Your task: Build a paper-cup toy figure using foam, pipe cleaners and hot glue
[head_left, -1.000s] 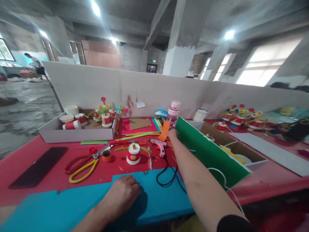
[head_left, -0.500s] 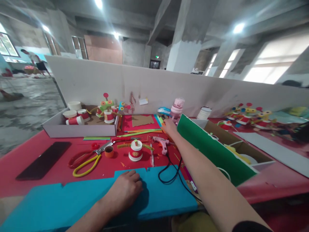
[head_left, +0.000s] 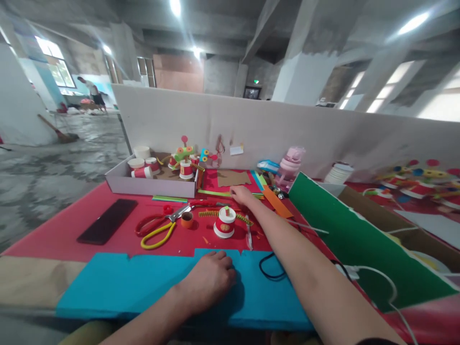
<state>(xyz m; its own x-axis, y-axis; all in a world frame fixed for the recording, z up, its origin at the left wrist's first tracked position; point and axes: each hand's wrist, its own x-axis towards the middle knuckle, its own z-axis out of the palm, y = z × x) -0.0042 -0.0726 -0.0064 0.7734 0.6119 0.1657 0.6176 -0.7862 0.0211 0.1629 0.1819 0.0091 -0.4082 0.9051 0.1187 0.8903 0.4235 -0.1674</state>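
Note:
My left hand (head_left: 212,278) rests, loosely curled, on a blue board (head_left: 118,282) at the table's front edge; nothing shows in it. My right hand (head_left: 242,195) reaches across, fingers drawn together and touching down at a thin green paper strip (head_left: 212,192). What the fingertips pinch, if anything, is hidden. Between the hands stands a red and white paper cup figure (head_left: 224,223) with folded-paper spring arms. Left of it are a small orange paper ring (head_left: 187,220) and scissors (head_left: 158,235) with red and yellow handles. A craft knife (head_left: 249,234) lies beside my right forearm.
A dark phone (head_left: 108,221) lies at left. Behind it, a white box (head_left: 151,187) holds cups and figures. An orange strip (head_left: 278,202), a green-sided box (head_left: 359,244), a pink bottle (head_left: 290,165) and a white cable (head_left: 384,275) are at right. A white partition stands behind.
My right hand has moved left, from near the pink bottle to the green strip. The pink glue gun is now hidden behind that arm. The view has turned left; my left hand stays on the board.

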